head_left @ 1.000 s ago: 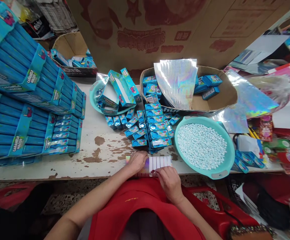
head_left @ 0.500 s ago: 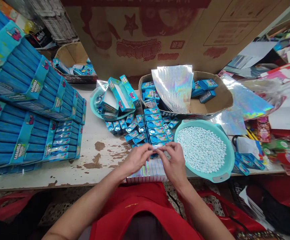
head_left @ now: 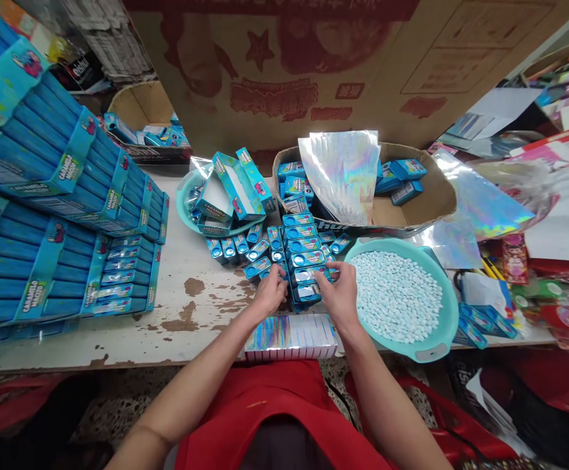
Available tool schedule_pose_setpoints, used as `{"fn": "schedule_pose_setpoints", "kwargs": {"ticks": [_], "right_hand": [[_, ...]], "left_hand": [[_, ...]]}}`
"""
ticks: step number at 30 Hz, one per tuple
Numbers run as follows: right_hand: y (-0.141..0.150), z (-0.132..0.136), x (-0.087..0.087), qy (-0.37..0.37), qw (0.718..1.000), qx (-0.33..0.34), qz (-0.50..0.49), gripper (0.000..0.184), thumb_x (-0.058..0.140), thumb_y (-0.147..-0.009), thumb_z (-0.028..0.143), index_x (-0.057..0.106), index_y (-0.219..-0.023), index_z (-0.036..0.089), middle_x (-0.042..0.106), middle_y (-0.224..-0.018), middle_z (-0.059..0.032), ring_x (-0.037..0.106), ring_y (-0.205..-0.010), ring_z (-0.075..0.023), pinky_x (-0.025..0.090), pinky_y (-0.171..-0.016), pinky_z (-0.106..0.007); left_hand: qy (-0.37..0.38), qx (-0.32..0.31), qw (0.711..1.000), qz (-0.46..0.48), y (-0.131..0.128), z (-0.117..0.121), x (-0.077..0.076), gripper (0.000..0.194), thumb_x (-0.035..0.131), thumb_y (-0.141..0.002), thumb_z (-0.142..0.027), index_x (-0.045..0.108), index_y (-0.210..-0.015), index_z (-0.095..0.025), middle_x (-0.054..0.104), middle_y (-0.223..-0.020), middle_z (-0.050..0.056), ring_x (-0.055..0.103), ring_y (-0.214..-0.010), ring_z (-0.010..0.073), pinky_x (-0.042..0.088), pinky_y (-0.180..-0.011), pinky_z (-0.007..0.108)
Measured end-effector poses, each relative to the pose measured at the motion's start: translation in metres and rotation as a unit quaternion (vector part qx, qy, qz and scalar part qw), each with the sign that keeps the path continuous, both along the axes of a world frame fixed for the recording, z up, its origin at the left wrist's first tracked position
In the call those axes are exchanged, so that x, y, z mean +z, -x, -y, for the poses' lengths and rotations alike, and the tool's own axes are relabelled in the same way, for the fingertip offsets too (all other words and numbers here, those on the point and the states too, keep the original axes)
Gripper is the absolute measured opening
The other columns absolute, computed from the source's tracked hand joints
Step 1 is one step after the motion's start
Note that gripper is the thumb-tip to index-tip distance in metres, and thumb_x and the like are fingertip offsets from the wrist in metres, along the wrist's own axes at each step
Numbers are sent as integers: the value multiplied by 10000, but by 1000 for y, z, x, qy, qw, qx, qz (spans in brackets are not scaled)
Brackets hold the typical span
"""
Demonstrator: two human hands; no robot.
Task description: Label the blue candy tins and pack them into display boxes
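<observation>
Several small blue candy boxes stand packed on the table, some with round recesses on top. My left hand has its curled fingertips on a candy box left of the main column; its grip is partly hidden. My right hand reaches to the column's near right side, thumb on top of a box and forefinger past it, closed around the box's edge. A silvery strip lies across that box top. Closer to me sits a stack of holographic sticker strips, touched by neither hand.
A turquoise basin of small pale candies stands right. Behind is a cut carton with boxes and holographic sheets. Tall blue display boxes fill the left, and a turquoise bowl holds display trays. A large cardboard box rises behind.
Both hands left the sticker stack, met over a small strip at the boxes' near edge, then moved apart and forward onto the candy boxes. The silvery strip now lies on a box top.
</observation>
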State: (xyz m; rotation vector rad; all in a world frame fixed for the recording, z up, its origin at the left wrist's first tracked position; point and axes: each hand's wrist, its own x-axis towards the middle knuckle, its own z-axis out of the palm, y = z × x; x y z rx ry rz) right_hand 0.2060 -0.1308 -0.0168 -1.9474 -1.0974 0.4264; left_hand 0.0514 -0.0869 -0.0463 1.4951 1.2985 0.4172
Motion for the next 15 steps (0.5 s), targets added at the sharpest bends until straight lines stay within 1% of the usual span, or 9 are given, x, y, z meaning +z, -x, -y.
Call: {"fn": "schedule_pose_setpoints", "kwargs": {"ticks": [2, 3, 4, 6, 8, 9, 11, 13, 15], "right_hand": [[-3, 2, -1, 6, 1000, -9, -25, 308, 626, -706, 415, 566, -892, 178, 522, -953, -64, 511, -764, -181, 451, -691, -341], [-4, 2, -2, 6, 1000, -5, -23, 321, 627, -705, 436, 564, -887, 180, 525, -949, -62, 513, -777, -184, 450, -702, -342], [-4, 1, -3, 4, 1000, -1, -15, 318, 626, -706, 443, 561, -877, 183, 533, -930, -57, 513, -788, -188, 447, -717, -346], [-4, -2, -4, 7, 1000, 6, 7, 287, 630, -699, 432, 557, -834, 188, 548, -862, -41, 513, -784, -194, 438, -734, -354], [-5, -6, -3, 14, 1000, 12, 19, 235, 631, -697, 400, 551, -773, 193, 554, -808, -30, 515, -758, -193, 435, -731, -355], [-6, -6, -2, 14, 1000, 16, 12, 209, 620, -708, 381, 548, -762, 193, 559, -792, -28, 519, -738, -188, 439, -718, -350], [-8, -2, 2, -9, 1000, 11, -22, 160, 570, -760, 338, 553, -806, 186, 576, -810, -35, 537, -731, -181, 451, -696, -337], [-6, 15, 3, -64, 997, -18, -35, 159, 528, -813, 300, 554, -911, 177, 584, -884, -52, 557, -784, -179, 462, -710, -331], [1, 43, -2, -119, 992, -36, 2, 161, 531, -838, 269, 547, -973, 183, 573, -924, -53, 557, -838, -179, 460, -753, -335]], "left_hand": [[-35, 46, 998, -22, 0, 13, -7, 178, 372, -842, -238, 482, -977, -199, 630, -719, 0, 618, -645, 162, 473, -649, 296], [-69, 60, 995, -27, -1, 21, -8, 227, 363, -848, -239, 502, -1023, -193, 667, -864, 44, 639, -789, 183, 483, -742, 326], [-105, 59, 992, -29, -4, 28, -8, 296, 359, -847, -225, 502, -1103, -186, 657, -1045, 82, 619, -956, 201, 466, -845, 352], [-151, 15, 988, -32, -10, 43, -6, 493, 366, -810, -154, 407, -1301, -171, 473, -1374, 113, 452, -1245, 216, 376, -1009, 370], [-162, -43, 983, -74, -12, 53, -5, 684, 380, -739, -64, 286, -1408, -168, 286, -1503, 101, 281, -1365, 229, 300, -1072, 400], [-164, -65, 978, -110, -11, 56, -6, 727, 386, -712, -35, 280, -1418, -175, 263, -1513, 98, 262, -1371, 247, 293, -1070, 429], [-186, -99, 963, -166, -1, 61, -11, 650, 397, -718, -16, 416, -1345, -188, 375, -1452, 105, 365, -1293, 275, 340, -1015, 456], [-242, -120, 946, -182, 13, 67, -21, 437, 400, -780, -40, 590, -1148, -183, 563, -1248, 108, 496, -1110, 252, 413, -929, 419], [-308, -114, 925, -188, 25, 75, -32, 298, 400, -838, -82, 654, -963, -174, 628, -1019, 99, 529, -940, 225, 455, -833, 376]]}}
